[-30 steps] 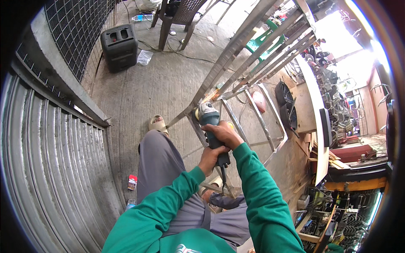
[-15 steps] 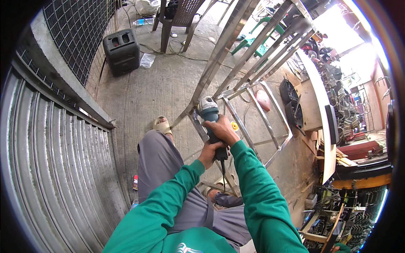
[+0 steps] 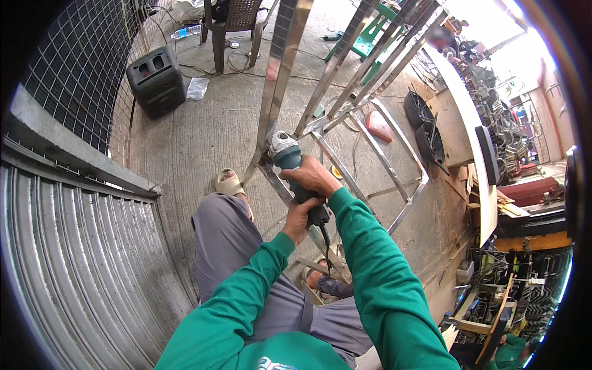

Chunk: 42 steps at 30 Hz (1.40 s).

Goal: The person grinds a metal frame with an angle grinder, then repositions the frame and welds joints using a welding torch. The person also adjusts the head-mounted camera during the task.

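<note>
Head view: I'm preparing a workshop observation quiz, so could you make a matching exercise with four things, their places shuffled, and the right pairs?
Things
1. Grinder
2. Speaker
3. Sandal
4. Green chair

Places
A. On a foot
B. Seen between metal bars
C. In the left hand and right hand
D. On the floor near the wire mesh

Pairs: 1-C; 2-D; 3-A; 4-B

From where I stand, the grinder (image 3: 288,159) is teal with a silver-grey head (image 3: 283,142), its tail end (image 3: 317,216) perhaps black. The sleeves (image 3: 391,271) are bright green, the trousers (image 3: 223,228) plain grey. Grey ribs stripe the shutter (image 3: 80,265); holes dot the brown chair back (image 3: 245,13).
</note>
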{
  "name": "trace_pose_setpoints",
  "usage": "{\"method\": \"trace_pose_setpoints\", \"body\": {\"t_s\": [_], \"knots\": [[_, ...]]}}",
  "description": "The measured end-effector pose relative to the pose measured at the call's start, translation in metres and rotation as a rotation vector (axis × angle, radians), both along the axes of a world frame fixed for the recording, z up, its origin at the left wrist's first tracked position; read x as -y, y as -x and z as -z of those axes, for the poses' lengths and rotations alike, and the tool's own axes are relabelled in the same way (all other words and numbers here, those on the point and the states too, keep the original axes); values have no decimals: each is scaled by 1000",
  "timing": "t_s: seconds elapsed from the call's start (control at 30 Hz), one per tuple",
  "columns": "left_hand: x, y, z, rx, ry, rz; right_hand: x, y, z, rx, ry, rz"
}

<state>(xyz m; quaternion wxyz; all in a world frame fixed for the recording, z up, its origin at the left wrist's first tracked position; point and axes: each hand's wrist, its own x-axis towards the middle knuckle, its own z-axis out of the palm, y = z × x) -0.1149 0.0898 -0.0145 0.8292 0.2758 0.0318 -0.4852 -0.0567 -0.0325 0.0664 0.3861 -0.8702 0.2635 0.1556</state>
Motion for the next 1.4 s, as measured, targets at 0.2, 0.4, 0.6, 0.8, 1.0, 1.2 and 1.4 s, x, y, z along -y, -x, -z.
{"method": "trace_pose_setpoints", "body": {"t_s": [0.2,0.4,0.6,0.8,1.0,1.2,1.4], "knots": [[8,8,16,-27,-24,-41,-5,2,6,35,167,-16],[16,10,32,-83,29,4,-4,9,2,75,191,56],[19,15,24,-29,1,-63,3,8,5,76,121,-30],[16,9,23,-5,-90,-67,6,0,2,3,14,-85],[13,9,31,-39,41,-33,-6,5,0,3,177,-39],[11,14,29,-115,25,1,-10,17,3,71,206,-5],[12,13,16,-54,33,-67,0,8,3,22,107,-53]]}}
